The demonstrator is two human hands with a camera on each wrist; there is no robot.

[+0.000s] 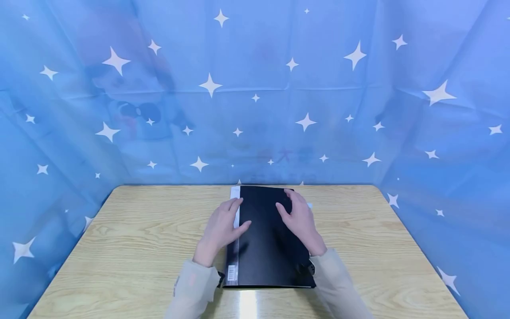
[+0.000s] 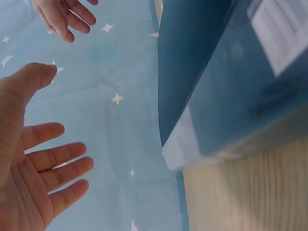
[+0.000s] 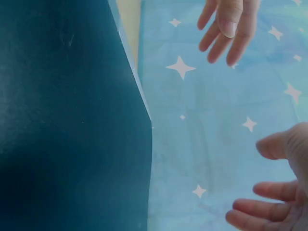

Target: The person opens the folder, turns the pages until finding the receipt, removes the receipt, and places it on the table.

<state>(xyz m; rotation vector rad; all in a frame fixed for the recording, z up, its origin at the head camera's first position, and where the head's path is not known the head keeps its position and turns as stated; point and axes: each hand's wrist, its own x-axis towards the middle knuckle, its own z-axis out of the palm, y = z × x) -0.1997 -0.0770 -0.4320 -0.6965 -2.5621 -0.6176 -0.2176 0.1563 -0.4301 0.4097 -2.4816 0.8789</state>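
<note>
A closed black folder lies flat on the table, its spine with a pale strip and a barcode label along the left side. Above its left edge hovers my left hand, fingers spread and thumb pointing inward. My right hand is over the upper right part of the folder, fingers loosely bent. Both wrist views show the hands raised apart from the folder: the left palm has nothing in it, and the right fingers hold nothing. A small white bit sticks out past the folder's right edge.
The wooden table extends on both sides of the folder. Behind it and at both sides hangs a blue curtain with white stars, meeting the table's back edge.
</note>
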